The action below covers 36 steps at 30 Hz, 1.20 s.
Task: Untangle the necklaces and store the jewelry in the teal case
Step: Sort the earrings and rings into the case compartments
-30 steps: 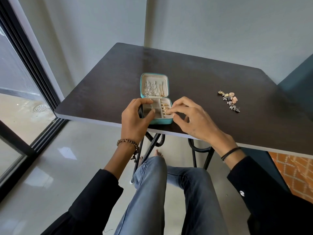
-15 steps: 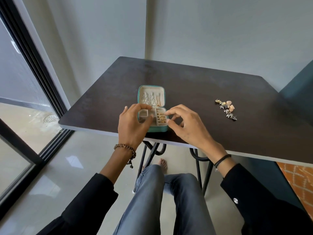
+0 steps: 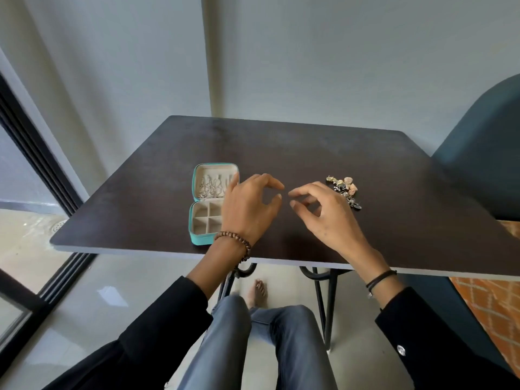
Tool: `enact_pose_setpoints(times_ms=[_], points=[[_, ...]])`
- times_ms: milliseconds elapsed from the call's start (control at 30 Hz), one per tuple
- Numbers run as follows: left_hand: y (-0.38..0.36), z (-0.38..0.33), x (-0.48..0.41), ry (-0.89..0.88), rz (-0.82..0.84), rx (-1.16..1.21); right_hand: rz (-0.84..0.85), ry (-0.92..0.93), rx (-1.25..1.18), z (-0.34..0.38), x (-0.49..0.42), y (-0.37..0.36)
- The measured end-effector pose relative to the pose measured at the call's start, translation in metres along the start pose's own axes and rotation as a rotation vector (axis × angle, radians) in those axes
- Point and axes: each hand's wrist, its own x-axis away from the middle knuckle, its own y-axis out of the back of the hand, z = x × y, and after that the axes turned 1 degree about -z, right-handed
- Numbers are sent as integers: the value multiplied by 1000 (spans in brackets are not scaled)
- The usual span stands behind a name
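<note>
The teal case (image 3: pixel 197 239) lies open near the table's front left edge. Its lid holds silver and gold chains (image 3: pixel 211 187); its base has beige compartments, partly hidden by my left hand. My left hand (image 3: pixel 250 209) hovers just right of the case, fingers curled apart, holding nothing I can see. My right hand (image 3: pixel 323 215) is beside it, fingers spread and empty. A small pile of jewelry (image 3: pixel 344 190) lies on the table just beyond my right hand, partly covered by it.
The dark table (image 3: pixel 309 147) stands against a grey wall. A teal chair (image 3: pixel 484 153) is at the right. A glass door with a black frame (image 3: pixel 36 170) runs along the left. My knees are under the front edge.
Both hands have left the case and moved right over the bare tabletop, toward the jewelry pile. The head view has tilted, so the case now appears further left.
</note>
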Motion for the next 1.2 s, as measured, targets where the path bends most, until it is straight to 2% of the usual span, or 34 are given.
enact_pose_setpoints(times_ms=[133,333,467,633,833,900,1033,1200], points=[[-41,-23,-7,-24,115,128,-78,-99,66,-37,3,25],[-98,-39,-13,109,345,283,-162,-311,224,-91,11,54],[-121,-43,-20,87,385,312,-180,-460,171,-108,14,65],[-136,-44,-31,34,350,325,-230,-392,102,-120,13,65],[-143,-40,-38,55,307,418,-248,-326,185,-124,13,65],[-145,-38,-37,88,295,470,-296,-334,118,-123,14,67],[-146,-37,-37,132,300,555,-435,-341,-240,-119,18,71],[-146,-36,-37,140,328,601,-439,-313,-418,-115,17,71]])
